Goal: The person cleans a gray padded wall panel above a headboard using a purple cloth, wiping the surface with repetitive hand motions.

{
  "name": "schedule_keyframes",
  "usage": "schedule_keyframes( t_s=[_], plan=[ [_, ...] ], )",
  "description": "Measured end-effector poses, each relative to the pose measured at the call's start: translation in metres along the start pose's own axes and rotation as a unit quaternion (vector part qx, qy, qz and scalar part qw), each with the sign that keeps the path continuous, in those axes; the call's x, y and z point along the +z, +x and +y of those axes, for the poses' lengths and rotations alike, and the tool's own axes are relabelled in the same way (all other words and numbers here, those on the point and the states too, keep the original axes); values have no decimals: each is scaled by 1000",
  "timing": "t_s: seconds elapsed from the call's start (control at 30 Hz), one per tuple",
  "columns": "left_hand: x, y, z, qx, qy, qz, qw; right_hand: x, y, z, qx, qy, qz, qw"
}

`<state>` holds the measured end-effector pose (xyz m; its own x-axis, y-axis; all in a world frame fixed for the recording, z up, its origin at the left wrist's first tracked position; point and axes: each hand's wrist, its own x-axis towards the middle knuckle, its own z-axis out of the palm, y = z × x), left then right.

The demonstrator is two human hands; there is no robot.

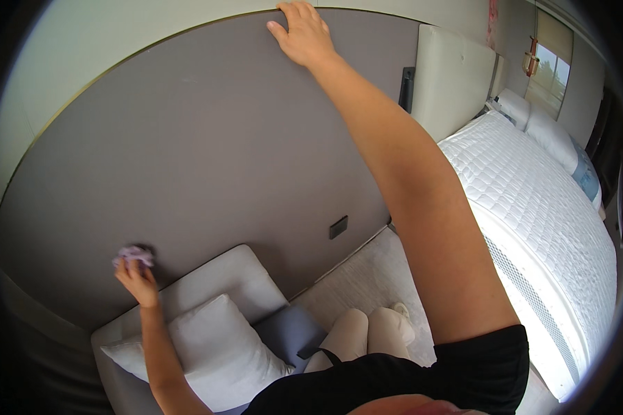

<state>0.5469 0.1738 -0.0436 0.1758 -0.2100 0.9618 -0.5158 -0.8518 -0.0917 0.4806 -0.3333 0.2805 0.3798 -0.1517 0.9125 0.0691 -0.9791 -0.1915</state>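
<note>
My left hand (137, 282) holds a crumpled purple cloth (134, 256) against the lower left of a grey wall panel (213, 135), just above the back of a light grey sofa. The cloth and fingertips look a little blurred. High up, my right hand (306, 35) rests with spread fingers at the panel's top edge, where thin gold trim meets a pale wall (135, 23). Nothing shows in that hand. My right arm stretches across the view.
Below the panel stands the sofa (239, 270) with a pale cushion (223, 347). A dark wall socket (338, 227) sits low on the panel. At right are a bed with a white quilted mattress (524, 166), its cream headboard (446, 78), and a hanging lamp (531, 59).
</note>
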Motion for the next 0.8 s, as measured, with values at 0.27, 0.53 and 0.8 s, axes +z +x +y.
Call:
schedule_keyframes(
  t_s=[0.27, 0.53, 0.8],
  plan=[
    [-22, -18, 66, -19, -111, -265, 958, -7, -68, 8, -9, 20, 61, 998],
    [-22, 139, 93, 38, -166, -16, 985, -45, -536, 39, 341, 50, -215, 914],
    [24, 357, 227, 139, -152, 117, 971, -126, -662, 13, 355, -37, -293, 887]
  ],
)
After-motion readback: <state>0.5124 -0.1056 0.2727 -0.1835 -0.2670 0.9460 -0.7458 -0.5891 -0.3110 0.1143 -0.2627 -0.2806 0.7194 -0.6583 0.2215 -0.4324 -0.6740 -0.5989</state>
